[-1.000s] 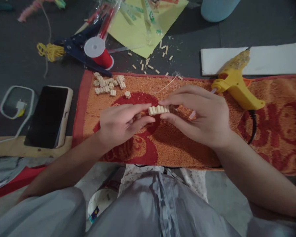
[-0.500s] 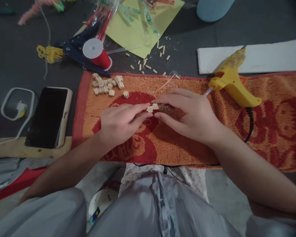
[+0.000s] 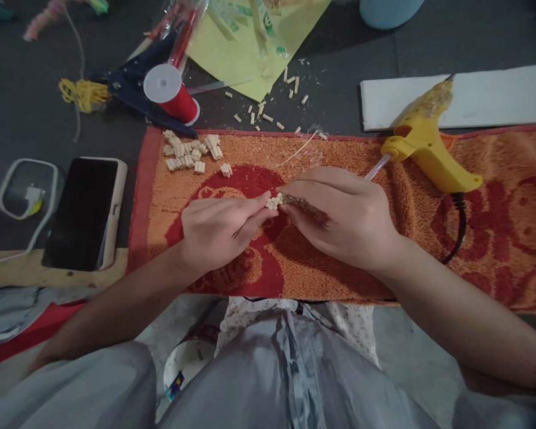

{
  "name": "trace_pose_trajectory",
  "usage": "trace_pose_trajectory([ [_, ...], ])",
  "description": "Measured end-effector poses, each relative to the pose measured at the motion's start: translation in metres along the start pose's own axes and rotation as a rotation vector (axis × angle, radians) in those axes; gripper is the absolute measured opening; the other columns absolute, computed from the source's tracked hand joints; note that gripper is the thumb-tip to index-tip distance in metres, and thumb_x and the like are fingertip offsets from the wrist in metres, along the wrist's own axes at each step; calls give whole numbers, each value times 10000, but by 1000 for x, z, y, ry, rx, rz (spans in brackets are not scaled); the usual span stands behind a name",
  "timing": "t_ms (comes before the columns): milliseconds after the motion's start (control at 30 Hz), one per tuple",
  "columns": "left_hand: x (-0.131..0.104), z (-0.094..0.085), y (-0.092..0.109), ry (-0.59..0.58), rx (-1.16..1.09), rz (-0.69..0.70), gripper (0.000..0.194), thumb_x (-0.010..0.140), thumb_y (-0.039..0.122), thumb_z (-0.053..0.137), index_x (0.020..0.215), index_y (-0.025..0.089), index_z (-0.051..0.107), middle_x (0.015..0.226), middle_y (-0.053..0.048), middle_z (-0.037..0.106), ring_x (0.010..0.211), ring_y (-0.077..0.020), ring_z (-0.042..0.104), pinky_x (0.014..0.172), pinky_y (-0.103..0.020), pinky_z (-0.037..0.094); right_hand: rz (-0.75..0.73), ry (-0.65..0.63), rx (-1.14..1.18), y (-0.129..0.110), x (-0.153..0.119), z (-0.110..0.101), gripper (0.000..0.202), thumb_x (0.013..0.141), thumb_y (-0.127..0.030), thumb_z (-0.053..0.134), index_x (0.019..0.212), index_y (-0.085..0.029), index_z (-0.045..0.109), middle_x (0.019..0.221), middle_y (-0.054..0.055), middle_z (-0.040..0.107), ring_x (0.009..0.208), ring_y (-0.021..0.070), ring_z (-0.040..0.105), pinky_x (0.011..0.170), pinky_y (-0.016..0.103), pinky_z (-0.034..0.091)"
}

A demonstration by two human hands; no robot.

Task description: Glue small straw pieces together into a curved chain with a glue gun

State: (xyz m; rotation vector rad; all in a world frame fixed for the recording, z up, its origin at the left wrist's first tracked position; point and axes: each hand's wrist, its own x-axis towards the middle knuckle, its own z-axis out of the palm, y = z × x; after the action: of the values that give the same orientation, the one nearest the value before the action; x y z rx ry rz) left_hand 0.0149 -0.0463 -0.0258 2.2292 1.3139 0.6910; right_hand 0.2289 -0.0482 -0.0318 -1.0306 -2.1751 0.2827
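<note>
Over the orange and red towel point(image 3: 232, 274), my two hands meet at a small cluster of pale round stick pieces point(image 3: 274, 202), their cut ends facing up. My left hand point(image 3: 218, 226) pinches its left side between thumb and fingers. From the other side my right hand point(image 3: 343, 208) grips its right part, where a darker, speckled section runs back under the fingers and is partly hidden. A pile of similar bundled stick pieces point(image 3: 190, 152) lies on the towel beyond my left hand, with one single bundle point(image 3: 226, 170) nearer.
A yellow glue gun point(image 3: 429, 149) lies right, its tip over a white board point(image 3: 495, 98). At the back are a red thread spool point(image 3: 178, 104), dark blue pliers point(image 3: 134, 86), yellow paper point(image 3: 245, 65) and scattered stick bits point(image 3: 268, 118). A phone point(image 3: 83, 214) and white cable point(image 3: 53, 196) lie left.
My fingers have shifted slightly on the cluster, the right fingers drawing closer together around it. The whole view has moved a little; the objects on the table stay put.
</note>
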Motion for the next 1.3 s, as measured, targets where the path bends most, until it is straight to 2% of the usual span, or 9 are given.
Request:
trace_pose_trajectory([
  [133, -1, 1, 1, 19, 91, 27, 252, 926, 500, 590, 980, 337, 774, 675, 10, 726, 643, -158, 674, 554, -279, 462, -8, -14, 9, 0, 0, -1, 167, 963, -226, 522, 938, -220, 687, 898, 52, 743, 847, 178, 690, 790, 322, 571],
  [367, 1, 4, 1, 58, 95, 35, 243, 918, 490, 604, 935, 319, 776, 714, 0, 746, 647, -159, 680, 563, -270, 490, 44, -23, 24, 0, 0, 1, 164, 962, -239, 516, 951, -232, 680, 934, 55, 741, 872, 184, 693, 775, 322, 573],
  [467, 5, 7, 0, 94, 24, 20, 266, 927, 457, 588, 988, 269, 766, 778, -11, 757, 637, -135, 665, 597, -253, 520, 87, -5, 15, 3, 1, 3, 170, 965, -258, 516, 972, -215, 680, 947, 66, 736, 867, 186, 690, 763, 315, 566],
  [600, 10, 13, -2, 47, -209, -86, 397, 856, 479, 667, 1143, 208, 715, 838, -27, 751, 650, -118, 661, 576, -213, 536, 104, 36, -18, 5, 1, 5, 199, 970, -278, 511, 1022, -211, 691, 980, 75, 736, 896, 196, 692, 804, 328, 563],
  [700, 14, 17, -4, 29, -375, -164, 397, 788, 494, 745, 1030, 181, 732, 871, -53, 760, 703, -150, 701, 592, -231, 576, 84, 54, -18, 4, 1, 5, 206, 964, -271, 519, 1056, -220, 695, 1017, 79, 737, 942, 211, 690, 856, 361, 565],
  [833, 18, 17, -4, -65, -535, -226, 317, 813, 489, 726, 802, 172, 710, 672, -23, 719, 524, -130, 658, 495, -236, 567, 71, 105, -55, 1, 0, 7, 200, 957, -277, 543, 1056, -206, 701, 1018, 91, 744, 946, 221, 697, 853, 373, 575],
  [933, 19, 13, -1, -116, -580, -224, 316, 841, 465, 704, 710, 178, 685, 614, -18, 706, 460, -119, 630, 450, -228, 552, 77, 129, -58, 1, -1, 8, 213, 959, -276, 541, 1074, -195, 700, 1025, 98, 745, 946, 223, 701, 851, 373, 576],
  [1067, 19, 7, -1, -37, -528, -235, 296, 835, 459, 717, 725, 183, 704, 628, -22, 722, 464, -117, 636, 430, -217, 539, 118, 128, 2, 2, 1, 6, 222, 958, -292, 539, 1084, -213, 703, 1022, 98, 744, 967, 230, 700, 878, 384, 571],
  [1300, 23, -7, -19, 266, -290, -238, 222, 846, 413, 716, 779, 202, 711, 644, 1, 716, 546, -112, 666, 498, -220, 558, 207, 164, 38, 8, 6, -6, 207, 956, -326, 536, 977, -224, 716, 912, 65, 751, 837, 210, 706, 739, 347, 573],
])
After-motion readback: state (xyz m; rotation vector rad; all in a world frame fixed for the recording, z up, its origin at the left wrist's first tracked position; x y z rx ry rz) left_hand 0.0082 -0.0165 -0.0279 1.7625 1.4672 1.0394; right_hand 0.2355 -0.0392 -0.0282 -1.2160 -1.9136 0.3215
